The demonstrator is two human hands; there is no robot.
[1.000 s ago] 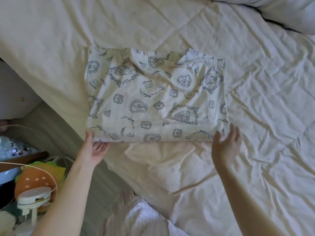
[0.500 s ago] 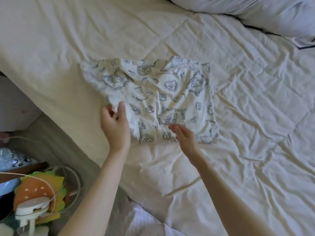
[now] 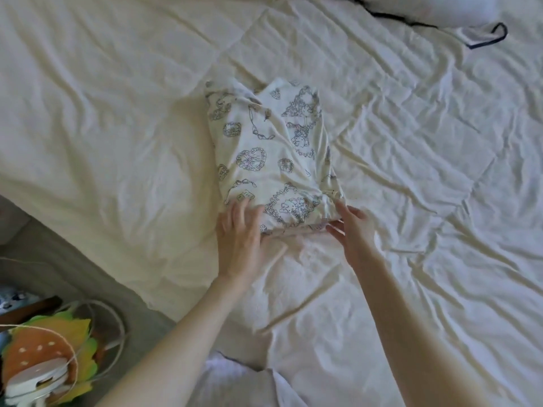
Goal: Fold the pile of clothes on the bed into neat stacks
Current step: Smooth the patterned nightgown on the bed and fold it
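A white garment with a dark blue line print (image 3: 270, 154) lies folded into a narrow upright rectangle in the middle of the cream bed sheet (image 3: 117, 113). My left hand (image 3: 239, 239) rests flat on its near left corner, fingers straight. At the near right corner, my right hand (image 3: 351, 230) touches the folded edge with its fingers extended. Neither hand grips the cloth.
A white piece with dark trim (image 3: 482, 35) lies at the far right by a pillow. The bed's edge runs diagonally at lower left; beyond it sit an orange and yellow burger-shaped item (image 3: 44, 362) and a white cable (image 3: 114, 327). Pale cloth (image 3: 241, 383) shows at the bottom.
The wide folded garment has been folded over from the left into a narrow rectangle. Both hands have moved to its near edge, and the view has shifted.
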